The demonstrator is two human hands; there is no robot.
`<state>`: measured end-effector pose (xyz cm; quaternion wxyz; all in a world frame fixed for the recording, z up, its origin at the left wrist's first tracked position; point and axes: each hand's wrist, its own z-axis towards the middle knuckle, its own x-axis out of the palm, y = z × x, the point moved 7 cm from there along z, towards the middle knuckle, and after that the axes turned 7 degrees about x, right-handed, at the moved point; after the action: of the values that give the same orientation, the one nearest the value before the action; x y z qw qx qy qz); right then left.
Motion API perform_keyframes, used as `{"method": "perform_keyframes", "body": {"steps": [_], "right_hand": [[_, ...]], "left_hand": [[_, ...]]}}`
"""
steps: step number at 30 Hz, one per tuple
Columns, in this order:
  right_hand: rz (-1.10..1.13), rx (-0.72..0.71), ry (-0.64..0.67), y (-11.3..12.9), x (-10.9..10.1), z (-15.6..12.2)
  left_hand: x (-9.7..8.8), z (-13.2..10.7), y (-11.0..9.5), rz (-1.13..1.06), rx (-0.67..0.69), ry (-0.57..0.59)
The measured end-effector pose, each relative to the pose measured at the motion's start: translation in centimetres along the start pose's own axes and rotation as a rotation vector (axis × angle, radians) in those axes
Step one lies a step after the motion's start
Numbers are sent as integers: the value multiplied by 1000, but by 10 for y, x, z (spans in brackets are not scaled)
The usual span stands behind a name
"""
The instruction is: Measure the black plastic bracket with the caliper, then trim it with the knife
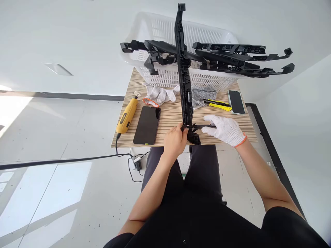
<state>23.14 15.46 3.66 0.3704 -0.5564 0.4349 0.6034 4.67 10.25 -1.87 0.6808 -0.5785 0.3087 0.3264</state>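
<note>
1. So my left grip [175, 139] is bare and curled in tight, pinching the long part [184, 75] near its bottom end, close to the front edge of the desk [169, 119].
2. That part runs away from me over the desk, with its far end in front of the basket [160, 75]. Can't tell if it's touching the rim.
3. My right grip [224, 130], in white knit with an orange cuff, has thumb and fingers either side of the right end of a thin black bar [203, 126]. Honestly can't tell if they're pressing on it.
4. The bar sits crosswise at the part's lower end, between my two hands.
5. More black pieces [227, 58] lie across the top of the basket, sticking out both sides.
6. Left side of the desk: yellow rotary tool [128, 115], then a dark tablet [147, 125], with a white glove [160, 94] just behind it.
7. Right side: grey cloth [203, 94], yellow cutter [219, 106], phone [236, 102] just beside the cutter.
</note>
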Motion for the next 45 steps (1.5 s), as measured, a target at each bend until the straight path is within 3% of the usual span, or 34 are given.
{"method": "perform_keyframes", "body": {"steps": [7, 12, 17, 25, 32, 36, 40, 45], "right_hand": [[-189, -55, -21, -16, 13, -12], [-256, -115, -43, 0, 14, -14], [-195, -132, -19, 23, 19, -12], [48, 6, 0, 29, 27, -30], [527, 166, -106, 26, -7, -59], [437, 214, -71, 32, -14, -51], [387, 212, 32, 50, 4, -42], [366, 206, 49, 65, 21, -39]], "left_hand": [[-1, 1, 1, 1, -18, 2], [-1, 0, 1, -12, -24, -3], [-2, 0, 1, -1, -26, -19], [-5, 0, 2, -156, -36, -82], [-7, -1, 6, -246, -46, -101], [-7, -2, 7, -256, -48, -117], [-10, -2, 6, -288, -57, -135], [-15, -4, 11, -393, -62, -174]]}}
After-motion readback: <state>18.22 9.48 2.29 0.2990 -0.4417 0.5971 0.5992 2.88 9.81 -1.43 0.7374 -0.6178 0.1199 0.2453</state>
